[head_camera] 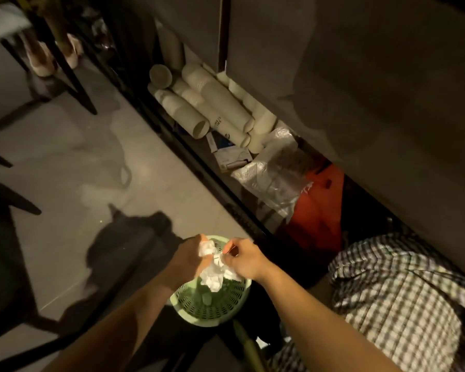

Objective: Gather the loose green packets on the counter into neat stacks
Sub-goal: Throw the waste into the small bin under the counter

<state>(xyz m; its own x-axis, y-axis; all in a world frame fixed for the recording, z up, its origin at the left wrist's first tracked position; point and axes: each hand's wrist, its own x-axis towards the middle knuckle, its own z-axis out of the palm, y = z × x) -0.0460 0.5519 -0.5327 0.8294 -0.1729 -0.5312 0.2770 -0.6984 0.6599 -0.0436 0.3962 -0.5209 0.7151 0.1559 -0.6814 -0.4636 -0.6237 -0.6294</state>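
Both my hands hover over a light green perforated waste basket point(220, 312) on the floor. My left hand point(189, 257) grips a crumpled white tissue point(212, 276) from the left. My right hand point(243, 257) pinches the same crumpled tissue from the right. The tissue hangs down into the basket's mouth. No green packets or counter top are in view.
Under the counter at the right lie sleeves of stacked paper cups point(212, 103), small boxes point(230, 154), a clear plastic bag point(274, 170) and an orange bag point(317, 210). Dark chair legs point(73, 73) stand at the left. My checked shirt point(403, 299) fills the lower right.
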